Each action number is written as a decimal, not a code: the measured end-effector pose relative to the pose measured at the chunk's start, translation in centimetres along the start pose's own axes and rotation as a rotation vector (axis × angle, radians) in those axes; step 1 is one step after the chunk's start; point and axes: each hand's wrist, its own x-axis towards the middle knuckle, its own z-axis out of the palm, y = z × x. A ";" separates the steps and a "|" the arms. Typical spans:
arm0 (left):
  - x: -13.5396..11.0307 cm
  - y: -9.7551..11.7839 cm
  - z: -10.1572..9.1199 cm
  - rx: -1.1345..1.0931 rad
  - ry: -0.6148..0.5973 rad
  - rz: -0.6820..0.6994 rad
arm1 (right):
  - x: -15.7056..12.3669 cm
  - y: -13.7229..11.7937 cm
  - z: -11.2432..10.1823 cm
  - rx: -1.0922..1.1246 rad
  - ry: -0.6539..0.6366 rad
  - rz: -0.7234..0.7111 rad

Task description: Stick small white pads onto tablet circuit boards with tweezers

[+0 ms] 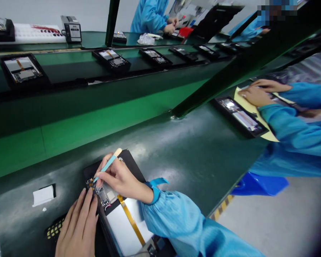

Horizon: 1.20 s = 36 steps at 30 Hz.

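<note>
My right hand [116, 175] pinches a thin stick [108, 164], blue along most of its length with a pale, wood-coloured end. The stick's lower tip meets small parts at the top corner of an opened tablet-like device [115, 221]. That device lies in a black tray [132, 160] and shows a circuit board [104, 196], a large white battery-like block and an orange ribbon strip [131, 219]. My left hand [79, 225] rests with its fingers stretched out, fingertips at the device's left edge near the stick's tip. A dark sheet with yellow pieces [55, 228] lies partly beneath it.
A white paper piece [43, 195] lies on the green bench at left. Trays with opened devices [112, 60] line the raised shelf ahead. A slanted dark post [216, 78] crosses the view. At right, a co-worker's hands [256, 93] work beside another tray [240, 117]; other people sit behind.
</note>
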 end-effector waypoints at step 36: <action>1.4 1.7 -0.9 0.044 0.040 -0.156 | 0.2 -0.3 -0.3 0.167 0.142 -0.054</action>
